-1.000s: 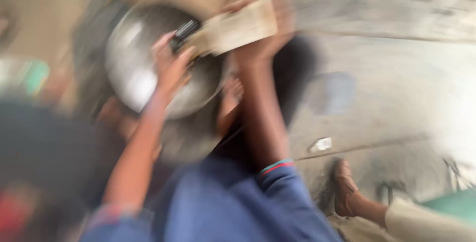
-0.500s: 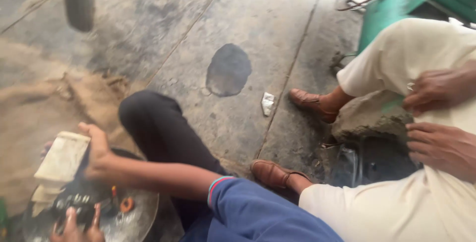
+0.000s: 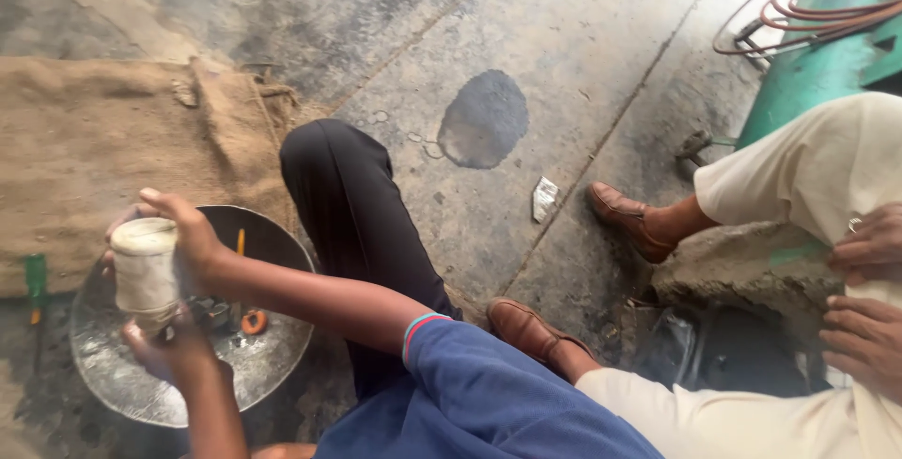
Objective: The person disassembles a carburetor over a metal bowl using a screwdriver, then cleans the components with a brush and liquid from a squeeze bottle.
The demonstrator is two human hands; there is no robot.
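Both hands were up over the round metal pan (image 3: 132, 379), and between them sat a pale, grubby block (image 3: 146, 271), held upright. The right hand (image 3: 188, 238) was clamped around its upper part, fingers curled over the top edge. The left hand (image 3: 169, 346) came in from below, cupped under the block's lower end and touching it; whether it truly gripped there could not be told.

Down in the pan, just under the block, lay an orange ring (image 3: 253, 322), a thin orange stick (image 3: 241, 241) and some dark small parts too blurred to name. The pan rested on the concrete floor (image 3: 564, 64) at the edge of a burlap sack (image 3: 94, 140), with a green-handled tool (image 3: 36, 276) just beside it on the left.

The person's dark-trousered knee (image 3: 348, 196) rose close on the right of the pan. Beyond it sat another person in cream clothes, brown shoes (image 3: 628, 219) planted on the floor, their hands (image 3: 869, 295) resting at the far right. A dark patch (image 3: 484, 119) and a scrap of foil (image 3: 544, 198) marked the floor between; a coiled hose (image 3: 817, 8) lay on a green machine (image 3: 827, 69).
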